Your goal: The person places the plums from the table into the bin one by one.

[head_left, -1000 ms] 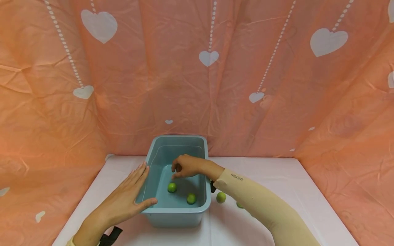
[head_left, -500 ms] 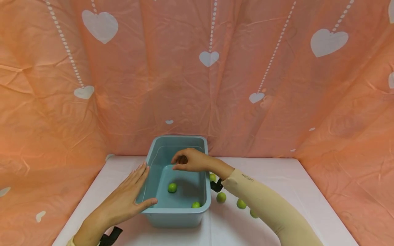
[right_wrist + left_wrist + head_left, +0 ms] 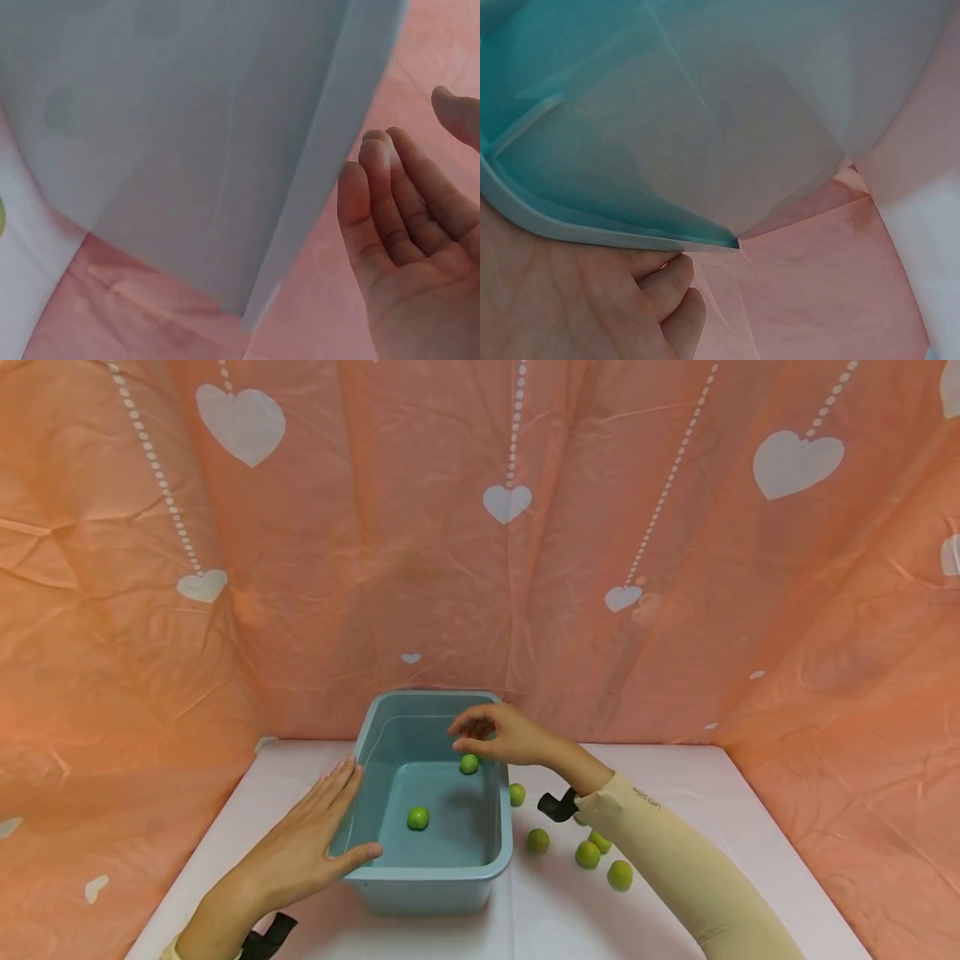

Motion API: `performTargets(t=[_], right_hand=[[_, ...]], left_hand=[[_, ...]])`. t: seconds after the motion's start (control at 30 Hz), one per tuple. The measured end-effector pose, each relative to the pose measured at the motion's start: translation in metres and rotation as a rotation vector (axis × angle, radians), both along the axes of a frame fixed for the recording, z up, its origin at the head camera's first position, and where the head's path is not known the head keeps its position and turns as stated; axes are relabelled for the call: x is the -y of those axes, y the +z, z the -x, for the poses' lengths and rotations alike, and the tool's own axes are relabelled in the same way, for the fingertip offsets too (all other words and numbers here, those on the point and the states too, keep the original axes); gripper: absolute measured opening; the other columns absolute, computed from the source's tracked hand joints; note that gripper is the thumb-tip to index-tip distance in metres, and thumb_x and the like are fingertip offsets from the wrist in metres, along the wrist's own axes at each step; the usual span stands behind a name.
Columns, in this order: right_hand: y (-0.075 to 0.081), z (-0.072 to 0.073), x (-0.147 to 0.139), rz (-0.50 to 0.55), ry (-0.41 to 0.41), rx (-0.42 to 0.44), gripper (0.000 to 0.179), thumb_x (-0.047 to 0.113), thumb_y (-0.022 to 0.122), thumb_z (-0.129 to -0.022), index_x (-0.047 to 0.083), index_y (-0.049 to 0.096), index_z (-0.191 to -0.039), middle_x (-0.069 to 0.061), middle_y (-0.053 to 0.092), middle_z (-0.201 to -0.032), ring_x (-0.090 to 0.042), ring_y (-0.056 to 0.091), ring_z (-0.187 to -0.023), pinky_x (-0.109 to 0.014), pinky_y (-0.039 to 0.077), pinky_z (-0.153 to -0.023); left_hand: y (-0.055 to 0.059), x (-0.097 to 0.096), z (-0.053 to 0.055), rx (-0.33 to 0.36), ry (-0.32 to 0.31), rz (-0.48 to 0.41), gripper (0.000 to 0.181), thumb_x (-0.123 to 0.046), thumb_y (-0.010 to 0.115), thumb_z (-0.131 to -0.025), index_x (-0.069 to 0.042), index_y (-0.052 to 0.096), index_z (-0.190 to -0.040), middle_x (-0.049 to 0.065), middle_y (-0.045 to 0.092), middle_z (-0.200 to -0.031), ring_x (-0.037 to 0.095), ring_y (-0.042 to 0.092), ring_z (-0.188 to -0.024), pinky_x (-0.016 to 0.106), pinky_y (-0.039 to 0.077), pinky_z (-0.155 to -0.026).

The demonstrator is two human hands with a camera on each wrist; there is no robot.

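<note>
A blue-grey plastic bin (image 3: 423,874) stands on the white table. My left hand (image 3: 311,827) rests on its left rim, fingers straight and thumb over the near corner; the left wrist view shows the palm along the rim. Over the bin's back right part is my right hand (image 3: 506,735), fingers loosely bent and thumb apart, holding nothing. Inside lie two green limes: a front lime (image 3: 417,817) left of the middle, and a back lime (image 3: 469,763) just below my right fingertips in the head view. The right wrist view shows the empty right palm (image 3: 427,247) beside the rim.
Several more limes (image 3: 587,855) lie on the table (image 3: 697,843) right of the bin, partly hidden by the right forearm. One lime (image 3: 517,794) sits close to the bin's right wall. A pink cloth with white hearts (image 3: 405,568) closes off the back and sides.
My right hand has risen and shifted right, away from the bin's floor. One lime has moved from the front right of the bin to its back right. The left hand stays put.
</note>
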State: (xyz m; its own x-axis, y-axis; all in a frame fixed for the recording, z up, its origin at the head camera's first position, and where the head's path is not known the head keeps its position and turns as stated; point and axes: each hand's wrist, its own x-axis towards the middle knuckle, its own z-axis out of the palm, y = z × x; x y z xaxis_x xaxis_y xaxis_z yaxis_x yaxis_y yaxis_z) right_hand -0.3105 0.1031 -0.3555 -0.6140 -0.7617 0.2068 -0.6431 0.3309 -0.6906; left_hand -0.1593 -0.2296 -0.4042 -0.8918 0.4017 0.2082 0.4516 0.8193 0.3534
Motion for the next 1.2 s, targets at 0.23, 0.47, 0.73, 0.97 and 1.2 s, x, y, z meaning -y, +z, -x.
performTargets(t=[0.23,0.47,0.73,0.97,1.2], right_hand=[[-0.004,0.000,-0.017,0.067,-0.065,0.017,0.025,0.015,0.075,-0.103,0.004,0.076,-0.125,-0.007,0.077,-0.114,-0.016,0.072,-0.099,-0.035,0.061,-0.092],[-0.015,0.000,-0.035,0.149,-0.130,-0.003,0.022,0.010,0.076,-0.101,0.002,0.077,-0.122,-0.007,0.075,-0.109,-0.020,0.070,-0.098,-0.031,0.062,-0.090],[-0.034,-0.001,-0.054,0.189,-0.215,0.019,0.024,0.010,0.074,-0.102,0.002,0.075,-0.125,-0.008,0.075,-0.112,-0.021,0.069,-0.100,-0.034,0.061,-0.092],[-0.051,-0.001,-0.066,0.252,-0.292,-0.015,0.024,0.011,0.075,-0.102,0.003,0.074,-0.125,-0.006,0.075,-0.107,-0.019,0.069,-0.098,-0.030,0.060,-0.090],[-0.069,-0.001,-0.075,0.202,-0.334,-0.011,0.026,0.014,0.076,-0.102,0.002,0.075,-0.124,-0.003,0.075,-0.102,-0.017,0.069,-0.092,-0.030,0.061,-0.087]], left_hand=[[0.000,0.001,0.000,0.020,0.004,-0.008,0.105,-0.065,0.067,-0.099,-0.003,0.022,-0.171,0.015,0.014,-0.179,0.036,0.013,-0.166,0.032,0.003,-0.135],[-0.004,0.000,0.001,0.017,0.000,-0.009,0.107,-0.067,0.066,-0.099,-0.002,0.022,-0.171,0.014,0.013,-0.180,0.034,0.011,-0.166,0.010,-0.011,-0.123],[-0.003,0.000,0.001,0.032,0.005,-0.019,0.106,-0.067,0.065,-0.099,-0.003,0.021,-0.171,0.014,0.013,-0.180,0.035,0.010,-0.166,0.022,-0.005,-0.131],[-0.002,0.000,0.001,0.023,-0.001,-0.019,0.105,-0.066,0.066,-0.099,-0.004,0.021,-0.171,0.014,0.013,-0.180,0.034,0.010,-0.166,0.020,-0.005,-0.130],[-0.002,0.000,0.001,0.021,-0.002,-0.017,0.106,-0.067,0.066,-0.099,-0.004,0.021,-0.171,0.014,0.013,-0.180,0.035,0.011,-0.166,0.022,-0.004,-0.131]])
